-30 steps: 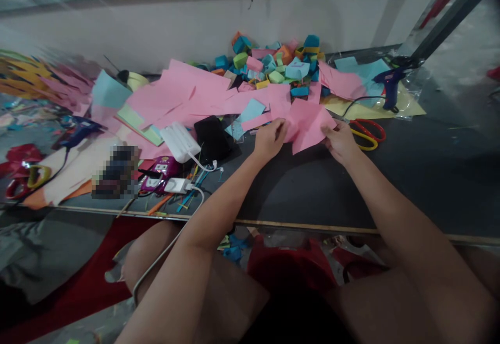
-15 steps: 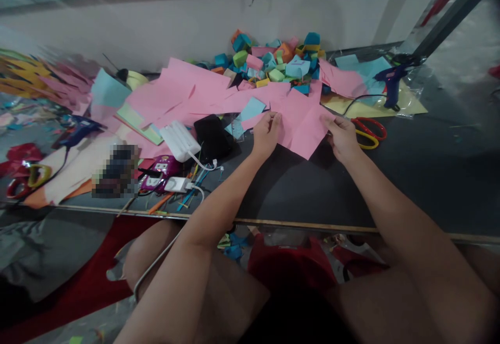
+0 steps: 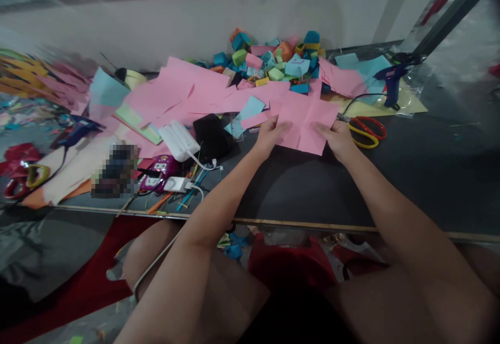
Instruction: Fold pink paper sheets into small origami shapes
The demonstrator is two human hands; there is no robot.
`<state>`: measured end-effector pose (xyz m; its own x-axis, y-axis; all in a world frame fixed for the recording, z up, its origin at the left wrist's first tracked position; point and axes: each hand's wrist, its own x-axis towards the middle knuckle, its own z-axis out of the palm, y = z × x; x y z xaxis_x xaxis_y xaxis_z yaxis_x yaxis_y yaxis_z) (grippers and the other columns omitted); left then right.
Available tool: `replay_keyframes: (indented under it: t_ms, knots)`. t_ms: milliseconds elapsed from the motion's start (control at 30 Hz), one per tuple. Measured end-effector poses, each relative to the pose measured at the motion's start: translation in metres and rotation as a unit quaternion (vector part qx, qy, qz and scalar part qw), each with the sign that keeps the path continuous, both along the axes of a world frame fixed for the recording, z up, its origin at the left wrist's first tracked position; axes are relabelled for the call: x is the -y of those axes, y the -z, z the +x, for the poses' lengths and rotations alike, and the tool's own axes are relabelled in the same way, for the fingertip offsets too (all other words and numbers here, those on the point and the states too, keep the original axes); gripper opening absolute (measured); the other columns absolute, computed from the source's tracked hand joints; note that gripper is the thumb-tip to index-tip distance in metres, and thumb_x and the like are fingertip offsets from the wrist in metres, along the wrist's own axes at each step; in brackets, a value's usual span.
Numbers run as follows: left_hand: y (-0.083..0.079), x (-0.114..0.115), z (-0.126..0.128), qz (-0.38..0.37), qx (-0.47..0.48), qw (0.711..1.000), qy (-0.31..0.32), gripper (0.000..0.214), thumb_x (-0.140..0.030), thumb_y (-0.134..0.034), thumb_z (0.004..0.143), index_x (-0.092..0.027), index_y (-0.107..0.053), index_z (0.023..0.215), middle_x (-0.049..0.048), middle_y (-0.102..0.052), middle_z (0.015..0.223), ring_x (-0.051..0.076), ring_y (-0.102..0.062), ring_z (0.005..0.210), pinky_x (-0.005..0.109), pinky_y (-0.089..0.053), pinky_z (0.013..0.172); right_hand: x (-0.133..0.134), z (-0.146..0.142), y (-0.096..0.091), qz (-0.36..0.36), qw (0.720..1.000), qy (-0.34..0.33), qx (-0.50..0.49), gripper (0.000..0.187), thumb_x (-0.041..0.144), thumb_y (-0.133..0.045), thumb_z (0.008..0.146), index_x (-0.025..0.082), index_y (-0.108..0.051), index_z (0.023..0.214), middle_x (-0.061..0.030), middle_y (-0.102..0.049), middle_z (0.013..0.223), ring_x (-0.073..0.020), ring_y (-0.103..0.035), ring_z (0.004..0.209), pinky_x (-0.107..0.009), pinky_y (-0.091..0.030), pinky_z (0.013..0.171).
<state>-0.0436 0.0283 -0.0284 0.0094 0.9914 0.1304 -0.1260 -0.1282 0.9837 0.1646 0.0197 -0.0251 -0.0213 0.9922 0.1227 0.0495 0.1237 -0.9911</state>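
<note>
A creased pink paper square (image 3: 307, 122) lies on the dark table (image 3: 390, 177) in front of me. My left hand (image 3: 269, 134) pinches its left edge with fingers closed on the paper. At the right edge, my right hand (image 3: 339, 138) grips the near corner the same way. The sheet looks nearly flat, with fold lines crossing it. Red and yellow scissors (image 3: 365, 130) lie just right of my right hand.
Many loose pink sheets (image 3: 187, 91) cover the table's back. Behind them is a heap of small coloured paper boxes (image 3: 273, 60). A blue glue gun (image 3: 390, 81) sits at the back right. A white charger (image 3: 178, 142), black pouch (image 3: 213, 136) and cables lie left.
The pink sheet was held up and tilted between both hands; it has since been opened out and lowered nearly flat onto the table. Both hands stayed on its edges.
</note>
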Motion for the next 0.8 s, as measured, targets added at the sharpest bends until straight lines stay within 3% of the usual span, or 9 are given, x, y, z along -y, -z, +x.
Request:
replay_keyframes:
  t_ms: [100,233,433,567,667,800]
  knots:
    - [-0.001,0.0,-0.004,-0.026,-0.026,0.999,0.027,0.026,-0.041,-0.08,0.081,-0.019,-0.067,0.084,0.0026,-0.066,0.078,0.016,-0.064,0.077,0.032,-0.055,0.074,0.003,0.0,-0.005,-0.003,1.0,-0.021,0.018,0.049,0.062,-0.087,0.065,0.021,-0.074,0.088,-0.0128,-0.079,0.101,-0.0377,-0.072,0.107,-0.065,-0.057,0.098]
    - [-0.004,0.001,-0.007,-0.034,-0.086,0.995,0.04,0.032,-0.042,-0.081,0.081,-0.019,-0.061,0.071,-0.0013,-0.056,0.062,0.011,-0.055,0.062,0.028,-0.05,0.062,0.004,0.001,-0.01,-0.047,0.998,-0.035,-0.031,0.054,0.048,-0.097,0.051,0.02,-0.075,0.091,-0.0139,-0.079,0.111,-0.0386,-0.071,0.113,-0.062,-0.054,0.108]
    - [-0.001,0.0,-0.013,-0.014,-0.067,0.987,0.147,0.026,-0.035,-0.086,0.074,-0.017,-0.071,0.085,0.0064,-0.072,0.083,0.016,-0.067,0.077,0.034,-0.059,0.077,0.006,0.01,-0.015,-0.118,0.988,-0.082,-0.053,0.05,0.044,-0.097,0.053,0.021,-0.077,0.092,-0.0127,-0.08,0.104,-0.0379,-0.073,0.108,-0.063,-0.057,0.102]
    - [0.001,-0.002,-0.017,0.003,-0.091,0.983,0.162,0.022,-0.034,-0.083,0.078,-0.016,-0.074,0.086,0.0096,-0.075,0.089,0.018,-0.07,0.084,0.035,-0.06,0.082,0.006,0.015,-0.016,-0.083,0.991,-0.102,-0.026,0.045,0.043,-0.095,0.055,0.023,-0.081,0.093,-0.0069,-0.081,0.103,-0.0303,-0.074,0.105,-0.055,-0.056,0.105]
    - [-0.002,-0.003,-0.019,0.041,-0.097,0.98,0.17,0.018,-0.035,-0.079,0.082,-0.019,-0.077,0.091,0.0081,-0.076,0.093,0.019,-0.071,0.093,0.034,-0.06,0.086,0.003,0.015,-0.016,-0.047,0.993,-0.106,0.004,0.034,0.045,-0.093,0.057,0.026,-0.082,0.082,-0.0037,-0.082,0.097,-0.026,-0.074,0.099,-0.048,-0.057,0.101]
    - [-0.005,-0.004,-0.017,0.038,-0.117,0.976,0.179,0.025,-0.041,-0.078,0.082,-0.02,-0.077,0.095,0.008,-0.074,0.086,0.018,-0.069,0.078,0.031,-0.059,0.069,0.001,0.014,-0.018,-0.017,0.998,-0.064,-0.013,0.02,0.043,-0.089,0.061,0.028,-0.08,0.071,-0.0019,-0.081,0.092,-0.0236,-0.073,0.095,-0.042,-0.059,0.09]
